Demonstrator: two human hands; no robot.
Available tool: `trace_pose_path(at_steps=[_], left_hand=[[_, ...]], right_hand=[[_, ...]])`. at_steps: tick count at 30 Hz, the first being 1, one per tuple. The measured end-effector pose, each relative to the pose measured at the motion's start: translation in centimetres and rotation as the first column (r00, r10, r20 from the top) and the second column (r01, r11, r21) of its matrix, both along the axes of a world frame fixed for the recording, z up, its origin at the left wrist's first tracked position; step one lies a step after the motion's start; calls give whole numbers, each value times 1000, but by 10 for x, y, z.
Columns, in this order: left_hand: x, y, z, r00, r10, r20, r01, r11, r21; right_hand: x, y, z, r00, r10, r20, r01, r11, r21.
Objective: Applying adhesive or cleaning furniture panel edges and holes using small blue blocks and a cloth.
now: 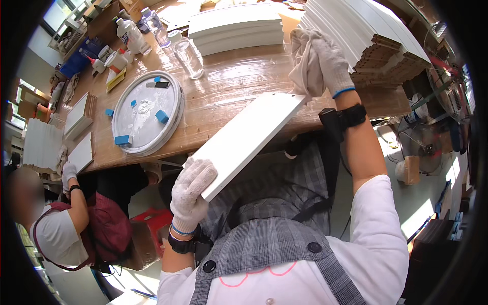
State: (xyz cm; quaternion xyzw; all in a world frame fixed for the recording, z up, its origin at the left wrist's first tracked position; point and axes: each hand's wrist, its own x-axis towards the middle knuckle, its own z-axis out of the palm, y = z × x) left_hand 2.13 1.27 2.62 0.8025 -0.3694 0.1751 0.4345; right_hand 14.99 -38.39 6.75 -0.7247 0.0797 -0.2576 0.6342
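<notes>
Grey checked fabric makes up the apron (274, 244) of the person nearest me, worn over a white top. In front of it, the gloved left hand (190, 195) has its fingers closed over the near end of a long white board (254, 142), the thumb hidden from me. The board slants away to the right, its near end out past the edge of the wooden surface (229, 76) and its far end above it; I can't tell whether it rests there. At that far corner, the gloved right hand (330, 63) has its fingers bunched tight around a beige cloth (305, 68), whose lower part hangs against the board.

Left of the board sits a round grey tray (168, 99) with white paste in its middle, blue blocks (161, 116) and a dark tool (157, 84) on it. Over to the left, a co-worker's gloved hand (69, 172) is at another white panel (81, 152).

Farther back, a clear bottle (186, 57) stands beside a stack of white boards (236, 33), and a taller stack (366, 25) rises behind the right hand.
</notes>
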Motion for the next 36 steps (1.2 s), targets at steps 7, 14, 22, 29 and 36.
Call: trace_pose_path(at_steps=[7, 14, 22, 29, 36], left_hand=[[-18, 3, 0, 970, 24, 244, -111, 929, 353], [-21, 10, -23, 941, 141, 306, -212, 954, 213], [-29, 4, -46, 888, 460, -20, -459, 888, 29], [-31, -7, -39, 470, -177, -865, -447, 797, -406], [-27, 3, -61, 237, -829, -507, -739, 185, -648]], right_hand=[[-92, 123, 70, 881, 404, 248, -459, 858, 231], [-101, 189, -25, 667, 725, -173, -558, 332, -761], [-18, 95, -31, 821, -346, -455, -356, 313, -880], [-37, 121, -65, 951, 173, -256, -302, 345, -888], [-38, 128, -75, 961, 172, -216, -253, 232, -939]])
